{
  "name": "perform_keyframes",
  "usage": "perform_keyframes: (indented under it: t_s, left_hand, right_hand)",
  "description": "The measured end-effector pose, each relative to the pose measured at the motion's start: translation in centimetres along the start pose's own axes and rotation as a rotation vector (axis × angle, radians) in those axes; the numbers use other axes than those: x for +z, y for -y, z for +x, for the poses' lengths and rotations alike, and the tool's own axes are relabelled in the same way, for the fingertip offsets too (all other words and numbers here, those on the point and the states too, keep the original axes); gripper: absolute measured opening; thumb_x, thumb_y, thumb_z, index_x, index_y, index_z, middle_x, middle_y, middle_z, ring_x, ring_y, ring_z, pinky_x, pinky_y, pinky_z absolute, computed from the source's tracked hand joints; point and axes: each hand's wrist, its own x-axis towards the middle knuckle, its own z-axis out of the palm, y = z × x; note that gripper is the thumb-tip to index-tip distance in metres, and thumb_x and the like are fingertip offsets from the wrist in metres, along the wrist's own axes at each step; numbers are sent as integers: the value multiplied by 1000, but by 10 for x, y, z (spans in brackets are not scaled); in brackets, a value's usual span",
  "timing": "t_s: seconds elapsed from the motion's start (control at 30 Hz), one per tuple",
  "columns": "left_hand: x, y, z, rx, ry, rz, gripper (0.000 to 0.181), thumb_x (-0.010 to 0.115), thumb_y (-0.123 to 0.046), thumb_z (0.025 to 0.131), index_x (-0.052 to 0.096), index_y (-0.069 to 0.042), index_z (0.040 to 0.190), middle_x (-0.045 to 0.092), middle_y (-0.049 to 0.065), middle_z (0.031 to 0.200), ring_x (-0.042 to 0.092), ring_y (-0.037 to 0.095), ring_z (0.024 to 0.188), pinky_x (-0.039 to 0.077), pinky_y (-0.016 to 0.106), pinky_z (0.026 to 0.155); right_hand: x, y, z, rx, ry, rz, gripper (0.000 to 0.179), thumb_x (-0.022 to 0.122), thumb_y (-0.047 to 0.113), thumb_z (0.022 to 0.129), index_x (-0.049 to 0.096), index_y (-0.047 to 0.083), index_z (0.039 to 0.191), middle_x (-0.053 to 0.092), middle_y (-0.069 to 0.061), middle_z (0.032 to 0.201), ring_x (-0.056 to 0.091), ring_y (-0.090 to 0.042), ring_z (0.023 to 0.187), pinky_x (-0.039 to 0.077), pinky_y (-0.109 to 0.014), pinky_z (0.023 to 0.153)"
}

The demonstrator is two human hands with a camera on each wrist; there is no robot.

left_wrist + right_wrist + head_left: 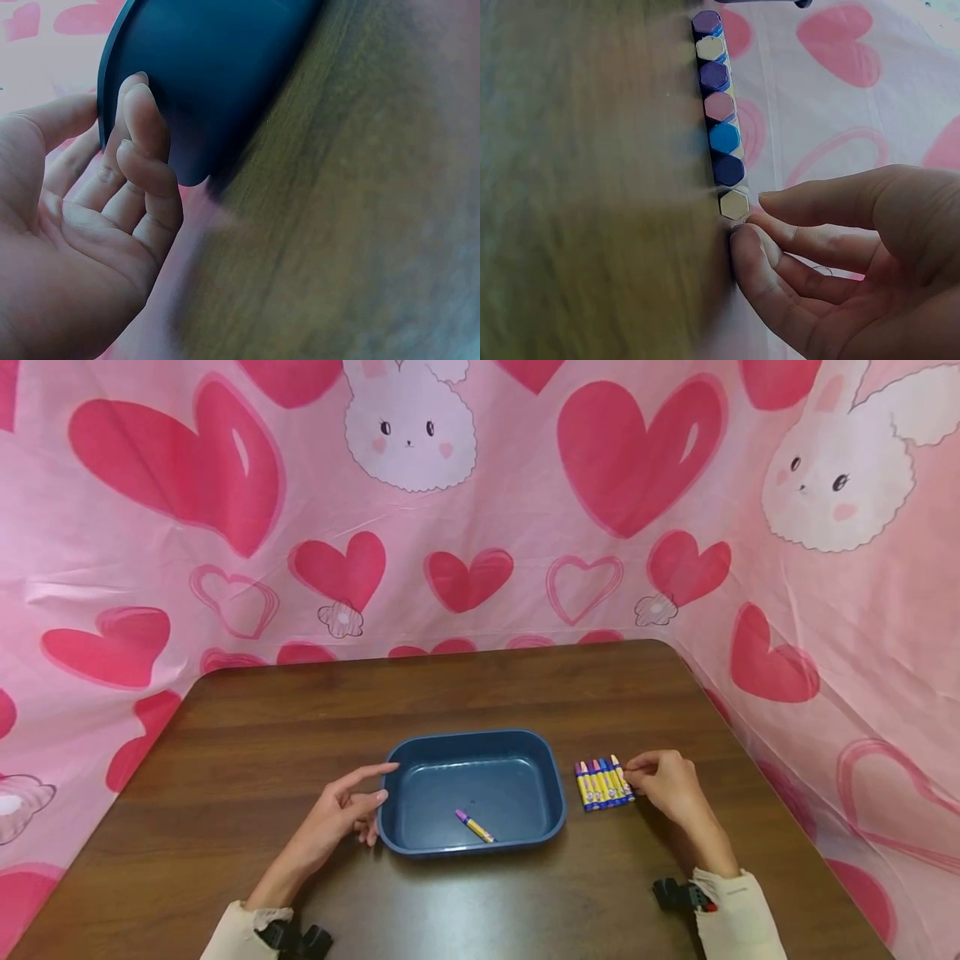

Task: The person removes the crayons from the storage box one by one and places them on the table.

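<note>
A dark blue tray [558, 802] stands on the table, with one purple-tipped crayon [475, 827] lying inside it near the front wall. My left hand [333, 814] holds the tray's left rim, its thumb and forefinger over the edge and other fingers against the outer wall, which shows in the left wrist view. To the right of the tray lies a row of several crayons [600, 783] with yellow wrappers and blue ends. Thumb and fingertips of my right hand [667, 783] pinch at the end crayon [734, 204], whose pale end faces the right wrist camera.
The brown wooden table [450, 693] extends around the tray on all sides. Behind it and at both sides hangs a pink curtain [510, 510] printed with hearts and rabbits. Black wrist cameras [678, 894] are strapped over the pale sleeves.
</note>
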Motion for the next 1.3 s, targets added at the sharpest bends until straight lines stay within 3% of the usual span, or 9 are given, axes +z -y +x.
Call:
perform_keyframes:
  t_s: [0.37,0.53,0.67,0.87,1.0,1.1,1.3]
  left_hand:
    - [-1,2,0,-1,-6,-9,46,53,-13,104,43,-5,148,60,19,64,60,28,53,51,32,50]
    - [-1,2,-1,5,0,-13,47,53,-12,104,42,-3,148,59,22,64,60,28,53,51,32,50]
    - [0,1,-1,7,-2,-11,46,52,-12,104,43,-5,148,59,24,65,60,28,53,51,32,51]
    - [0,1,-1,11,-1,-11,45,52,-11,104,43,-4,148,59,23,64,60,28,52,51,31,50]
    - [0,1,-1,10,1,-14,45,52,-12,104,44,-5,148,60,21,65,60,27,53,51,31,50]
    - [0,1,-1,13,3,-12,45,52,-12,104,44,-5,148,60,22,65,60,28,53,51,32,50]
    - [-1,3,-1,19,3,-13,45,52,-11,104,43,-3,148,59,23,65,60,28,53,51,32,50]
  right_hand:
    - [-5,9,-1,-45,-108,-17,10,71,10,88,75,1,90,72,-6,75,65,-11,62,50,-25,55]
    - [-6,20,-3,-103,-147,-45,10,72,12,88,76,4,90,71,-3,75,62,-14,69,50,-30,65]
    - [-12,31,-7,-151,-176,-53,11,72,13,90,76,4,91,73,-6,80,64,-20,75,51,-38,72]
    - [-17,47,-11,-209,-190,-50,16,69,16,94,75,1,95,73,-10,84,66,-20,71,51,-35,69]
    - [-15,68,-14,-241,-133,-9,19,68,19,95,73,1,99,72,-8,84,64,-18,70,52,-32,66]
    - [-9,86,-16,-271,-28,32,22,67,18,96,68,-1,106,69,-5,81,64,-16,69,53,-27,63]
    - [14,115,-17,-442,135,-10,23,70,14,93,67,-2,110,68,2,81,62,-8,71,53,-23,63]
